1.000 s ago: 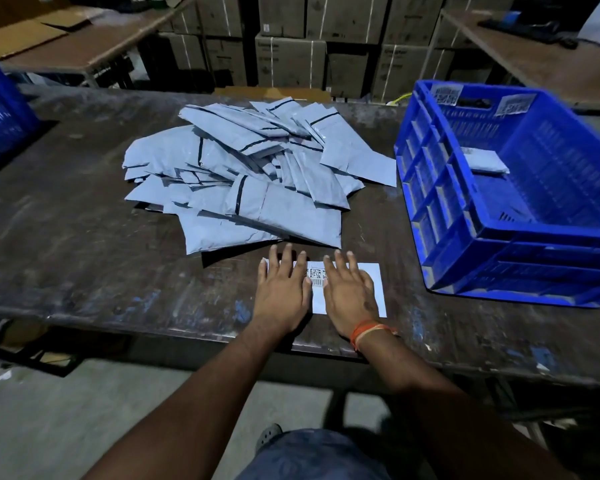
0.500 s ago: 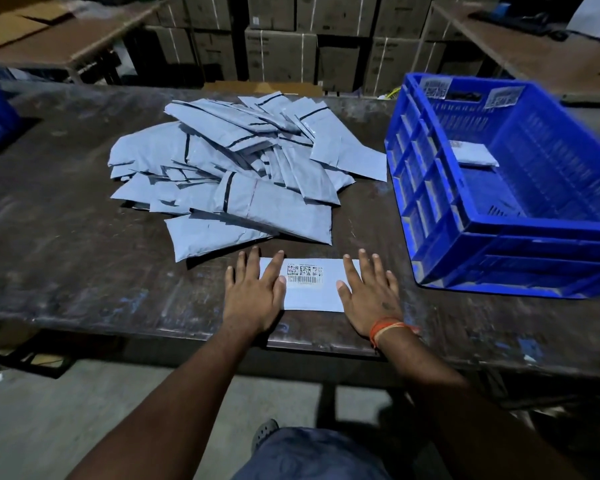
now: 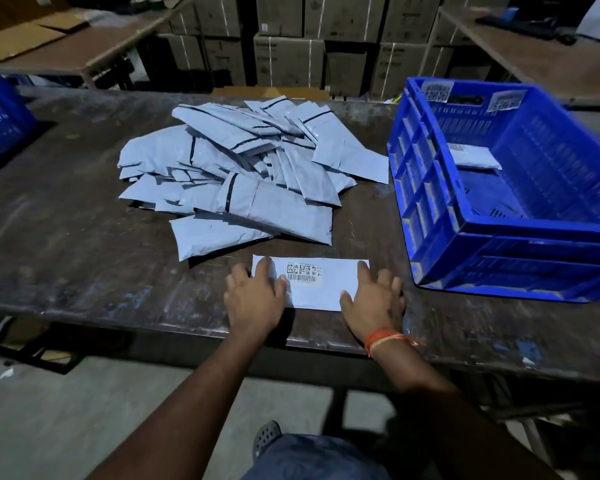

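Flat, both hands, left and right, press a smooth rectangular labelled mailer.

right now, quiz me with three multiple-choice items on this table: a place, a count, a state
1. Where is the labelled packet? A on the floor B at the table's near edge C on a cardboard box
2. How many packets lie in the blue crate? A one B four C none
3. How do the left hand and right hand meet the labelled packet? A pinching it B hovering above C pressing flat
Answers: B, it lies by the front edge; A, a single packet shows inside; C, straight fingers rest on its ends.
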Demonstrator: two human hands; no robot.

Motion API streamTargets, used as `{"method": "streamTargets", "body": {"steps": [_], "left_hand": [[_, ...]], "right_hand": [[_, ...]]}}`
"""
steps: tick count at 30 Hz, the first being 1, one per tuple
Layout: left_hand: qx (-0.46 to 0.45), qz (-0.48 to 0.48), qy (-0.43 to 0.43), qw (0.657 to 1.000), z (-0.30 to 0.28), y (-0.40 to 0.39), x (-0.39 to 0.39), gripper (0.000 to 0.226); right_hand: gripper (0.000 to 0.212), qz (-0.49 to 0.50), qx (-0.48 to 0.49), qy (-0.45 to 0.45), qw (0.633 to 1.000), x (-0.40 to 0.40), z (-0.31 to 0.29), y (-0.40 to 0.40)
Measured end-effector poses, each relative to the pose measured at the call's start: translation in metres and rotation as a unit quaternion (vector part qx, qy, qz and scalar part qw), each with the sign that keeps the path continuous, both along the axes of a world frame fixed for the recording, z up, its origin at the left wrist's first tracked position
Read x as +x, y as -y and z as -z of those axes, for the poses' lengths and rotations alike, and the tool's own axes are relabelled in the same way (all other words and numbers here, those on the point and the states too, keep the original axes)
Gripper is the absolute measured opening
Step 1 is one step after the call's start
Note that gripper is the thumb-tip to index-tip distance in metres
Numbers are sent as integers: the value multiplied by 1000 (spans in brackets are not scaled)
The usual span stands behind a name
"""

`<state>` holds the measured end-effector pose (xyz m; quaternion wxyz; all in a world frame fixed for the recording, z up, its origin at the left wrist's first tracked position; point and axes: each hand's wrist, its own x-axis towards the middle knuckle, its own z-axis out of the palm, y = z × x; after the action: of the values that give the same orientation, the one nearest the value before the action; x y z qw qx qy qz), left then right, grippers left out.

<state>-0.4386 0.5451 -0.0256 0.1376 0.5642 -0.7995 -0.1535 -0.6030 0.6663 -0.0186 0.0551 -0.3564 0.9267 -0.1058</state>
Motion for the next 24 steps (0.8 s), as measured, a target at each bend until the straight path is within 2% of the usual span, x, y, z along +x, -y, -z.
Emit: {"method": "streamTargets", "body": {"steps": [4,9,12,18,21,24], "left_hand": [[75,-17,-24,997,-6,7,-7,50],[154,-69,-164,972,-9,18,-7,44],[218,-53,-283,933,-11,21,0,34],[312,-44,-432,845,-27,23,11,26],[344,-43,-487,802,-50,29,13,23],[359,-20,-522,774,-86,36,11,24]], "right_hand": [[64,11,-33,78,996,-8,1,10],[61,18,-138,221,965,-22,8,11],[51,40,-218,348,911,-25,6,7],[29,44,-346,469,811,-32,-25,0],[25,7,-373,484,792,-41,-44,3],[31,-31,-386,479,788,-51,-66,12]]}}
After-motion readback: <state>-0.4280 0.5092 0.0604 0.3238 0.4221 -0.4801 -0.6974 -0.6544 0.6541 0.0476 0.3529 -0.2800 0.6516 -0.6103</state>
